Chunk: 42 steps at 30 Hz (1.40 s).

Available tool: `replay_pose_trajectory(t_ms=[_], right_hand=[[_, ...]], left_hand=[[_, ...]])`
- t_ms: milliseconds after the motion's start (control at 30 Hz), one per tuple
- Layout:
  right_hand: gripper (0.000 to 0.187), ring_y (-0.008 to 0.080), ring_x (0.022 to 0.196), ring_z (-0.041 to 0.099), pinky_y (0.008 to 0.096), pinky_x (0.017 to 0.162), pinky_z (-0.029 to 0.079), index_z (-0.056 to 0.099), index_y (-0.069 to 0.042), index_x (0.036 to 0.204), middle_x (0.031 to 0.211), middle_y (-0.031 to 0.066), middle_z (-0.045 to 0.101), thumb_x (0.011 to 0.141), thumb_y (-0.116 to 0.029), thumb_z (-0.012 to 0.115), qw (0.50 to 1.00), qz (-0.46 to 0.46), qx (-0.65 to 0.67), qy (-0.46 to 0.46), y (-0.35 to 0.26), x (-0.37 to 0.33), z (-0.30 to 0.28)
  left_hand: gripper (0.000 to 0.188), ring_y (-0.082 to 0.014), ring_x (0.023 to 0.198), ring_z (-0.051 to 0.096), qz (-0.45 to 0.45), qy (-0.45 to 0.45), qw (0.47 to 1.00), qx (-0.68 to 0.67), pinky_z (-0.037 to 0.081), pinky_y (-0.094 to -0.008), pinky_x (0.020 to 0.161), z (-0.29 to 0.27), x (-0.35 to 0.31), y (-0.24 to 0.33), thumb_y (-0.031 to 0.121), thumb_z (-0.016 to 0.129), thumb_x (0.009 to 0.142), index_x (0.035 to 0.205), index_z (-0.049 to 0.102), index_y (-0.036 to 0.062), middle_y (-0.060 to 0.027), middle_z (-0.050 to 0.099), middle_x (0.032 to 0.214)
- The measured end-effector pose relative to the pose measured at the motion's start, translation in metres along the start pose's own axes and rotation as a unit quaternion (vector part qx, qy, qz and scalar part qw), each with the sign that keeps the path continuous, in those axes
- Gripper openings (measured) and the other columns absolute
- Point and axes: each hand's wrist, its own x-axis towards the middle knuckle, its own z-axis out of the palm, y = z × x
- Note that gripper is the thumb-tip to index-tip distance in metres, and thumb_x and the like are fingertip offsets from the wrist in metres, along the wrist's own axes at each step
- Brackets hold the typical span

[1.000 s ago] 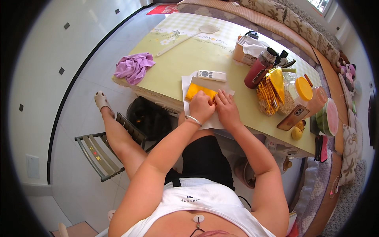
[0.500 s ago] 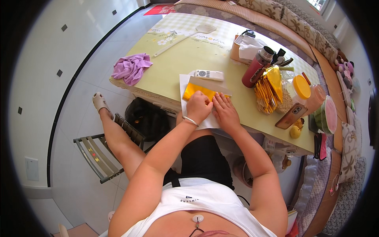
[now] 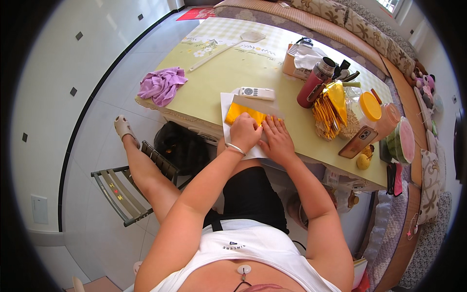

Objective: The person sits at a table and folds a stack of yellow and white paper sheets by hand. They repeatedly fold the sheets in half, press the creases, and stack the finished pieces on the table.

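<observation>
A folded piece of shiny gold foil paper (image 3: 238, 111) lies on a white sheet (image 3: 227, 103) at the table's near edge, with a greyish strip along its far side. My left hand (image 3: 245, 131) is closed, its fingers curled down onto the gold paper; the fingertips are partly hidden. Beside it, my right hand (image 3: 278, 140) lies flat with fingers stretched out over the right end of the paper. The two hands nearly touch.
Just beyond lies a white remote (image 3: 257, 93). To the right stand a maroon thermos (image 3: 311, 90), a stack of gold packets (image 3: 328, 117), a yellow-lidded jar (image 3: 370, 107), a phone (image 3: 358, 142) and a cut watermelon (image 3: 401, 141). A purple cloth (image 3: 162, 86) and fly swatter (image 3: 221, 51) lie leftward.
My right hand has shifted very slightly left over the paper. My left hand stays in almost the same place, still closed.
</observation>
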Motion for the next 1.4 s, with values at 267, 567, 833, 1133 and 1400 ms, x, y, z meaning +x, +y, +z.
replay_pose_trajectory(t_ms=[267, 567, 833, 1133, 1400], right_hand=[[0.066, 0.0438, 0.145, 0.034, 0.0567, 0.119, 0.023, 0.048, -0.005, 0.146, 0.155, 0.0218, 0.041, 0.094, -0.044, 0.059, 1.000, 0.013, -0.011, -0.010, 0.000, -0.001, 0.002], [0.069, 0.0453, 0.150, 0.022, 0.0687, 0.116, 0.015, 0.045, -0.028, 0.151, 0.162, 0.0214, 0.027, 0.090, -0.056, 0.062, 0.993, 0.013, 0.005, -0.115, 0.003, 0.001, -0.009], [0.060, 0.0415, 0.151, 0.023, 0.0696, 0.116, 0.013, 0.055, -0.031, 0.144, 0.161, 0.0193, 0.031, 0.090, -0.053, 0.066, 0.982, -0.018, 0.053, -0.182, 0.012, 0.014, -0.043], [0.026, 0.0425, 0.129, 0.052, 0.0604, 0.109, 0.035, 0.073, -0.010, 0.106, 0.135, 0.0184, 0.060, 0.087, -0.028, 0.074, 0.967, 0.010, 0.251, -0.029, 0.033, 0.030, -0.011], [0.020, 0.0398, 0.122, 0.058, 0.0521, 0.106, 0.042, 0.065, -0.002, 0.081, 0.123, 0.0160, 0.067, 0.082, -0.019, 0.076, 0.973, 0.089, 0.177, 0.121, -0.006, 0.033, 0.016]], left_hand=[[0.020, -0.0315, 0.087, 0.063, -0.024, -0.024, 0.999, -0.008, 0.053, -0.0437, 0.078, 0.000, 0.000, 0.002, 0.021, 0.076, 0.075, 0.065, 0.069, 0.0053, -0.0126, 0.063, 0.085], [0.012, -0.0316, 0.091, 0.061, 0.186, -0.013, 0.980, 0.064, 0.050, -0.0436, 0.079, -0.047, 0.007, -0.014, 0.006, 0.066, 0.071, 0.084, 0.066, 0.0066, -0.0095, 0.063, 0.090], [0.022, -0.0266, 0.101, 0.063, 0.394, -0.127, 0.891, 0.188, 0.045, -0.0413, 0.096, -0.084, 0.030, -0.051, 0.006, 0.066, 0.074, 0.096, 0.071, 0.0088, -0.0064, 0.069, 0.102], [0.023, -0.0281, 0.082, 0.067, 0.267, -0.117, 0.956, 0.037, 0.053, -0.0397, 0.079, -0.065, 0.017, -0.045, 0.007, 0.070, 0.081, 0.104, 0.072, 0.0061, -0.0083, 0.071, 0.086], [0.038, -0.0217, 0.073, 0.063, 0.040, -0.092, 0.989, -0.110, 0.054, -0.0325, 0.072, -0.048, 0.021, -0.053, 0.011, 0.075, 0.084, 0.119, 0.067, 0.0014, -0.0112, 0.068, 0.082]])
